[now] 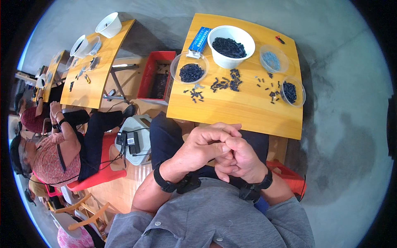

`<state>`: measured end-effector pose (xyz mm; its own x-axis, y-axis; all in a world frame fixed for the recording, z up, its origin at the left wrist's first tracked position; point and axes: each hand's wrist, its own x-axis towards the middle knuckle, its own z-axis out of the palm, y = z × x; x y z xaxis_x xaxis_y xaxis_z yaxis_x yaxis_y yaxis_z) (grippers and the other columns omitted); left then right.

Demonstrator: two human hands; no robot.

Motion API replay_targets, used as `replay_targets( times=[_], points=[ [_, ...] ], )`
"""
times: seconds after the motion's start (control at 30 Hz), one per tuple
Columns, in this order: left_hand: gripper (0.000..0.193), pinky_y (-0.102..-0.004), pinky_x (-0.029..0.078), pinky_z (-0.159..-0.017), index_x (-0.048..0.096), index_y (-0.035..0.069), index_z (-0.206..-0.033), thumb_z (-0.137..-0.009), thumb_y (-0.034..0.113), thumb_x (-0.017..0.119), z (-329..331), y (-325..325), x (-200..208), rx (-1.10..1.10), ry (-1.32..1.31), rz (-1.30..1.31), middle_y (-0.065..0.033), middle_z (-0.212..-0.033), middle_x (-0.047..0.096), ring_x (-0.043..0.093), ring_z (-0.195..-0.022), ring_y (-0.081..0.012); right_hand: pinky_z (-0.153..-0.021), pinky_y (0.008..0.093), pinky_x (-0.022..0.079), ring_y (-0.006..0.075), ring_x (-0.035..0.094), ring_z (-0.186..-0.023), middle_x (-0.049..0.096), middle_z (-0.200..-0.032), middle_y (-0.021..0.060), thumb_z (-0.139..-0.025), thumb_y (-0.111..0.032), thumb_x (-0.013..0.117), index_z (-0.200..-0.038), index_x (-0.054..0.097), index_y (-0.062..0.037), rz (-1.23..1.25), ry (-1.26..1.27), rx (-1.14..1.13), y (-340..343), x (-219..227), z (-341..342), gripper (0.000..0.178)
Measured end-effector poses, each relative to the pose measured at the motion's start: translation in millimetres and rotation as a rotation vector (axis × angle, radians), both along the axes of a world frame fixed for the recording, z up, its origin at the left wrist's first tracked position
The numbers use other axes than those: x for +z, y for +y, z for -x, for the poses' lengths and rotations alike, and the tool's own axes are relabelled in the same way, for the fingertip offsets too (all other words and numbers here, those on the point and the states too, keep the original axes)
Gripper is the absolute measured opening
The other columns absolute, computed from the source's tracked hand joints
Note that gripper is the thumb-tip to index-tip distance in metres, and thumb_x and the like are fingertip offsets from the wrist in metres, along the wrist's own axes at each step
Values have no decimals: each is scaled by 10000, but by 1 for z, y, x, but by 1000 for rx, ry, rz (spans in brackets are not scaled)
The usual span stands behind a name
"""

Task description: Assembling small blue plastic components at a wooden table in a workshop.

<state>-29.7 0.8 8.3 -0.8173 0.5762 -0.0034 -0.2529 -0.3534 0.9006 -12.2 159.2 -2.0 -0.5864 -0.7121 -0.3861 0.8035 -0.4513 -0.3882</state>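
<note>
My left hand and my right hand meet in front of my body, near the table's front edge. Their fingers are bent and pressed against each other, with both thumbs close together. Whether a small piece sits between the fingers is hidden. On the table ahead lie loose small black parts, with more black pieces at the left and others at the right. A clear tub of black parts stands left of them, and another tub of black parts is at the right edge.
The yellow table also bears a white bucket of black parts, a blue box, a tub of light-blue pieces and a red-and-black tool. A red crate and a grey stool stand left. Other people sit farther left.
</note>
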Motion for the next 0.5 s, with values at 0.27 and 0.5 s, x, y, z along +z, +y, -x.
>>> replay_targets(
  times=[0.27,0.5],
  points=[
    [117,-323,436,-913,673,-14,-858,-858,-23,556,0,8,-24,-43,-175,72,-101,-1134,596,537,-1111,-202,-360,332,473,86,332,-304,294,-450,-38,-909,-340,466,-682,428,-133,131,-113,-74,5,-14,-8,310],
    [375,-290,456,-887,515,-32,-1213,-850,15,599,5,28,-61,193,-161,258,-102,-1114,601,567,-1026,-166,-412,268,380,108,489,-442,513,-527,19,-879,-280,559,-642,567,-38,-1211,662,-431,109,-33,67,339]
  ],
)
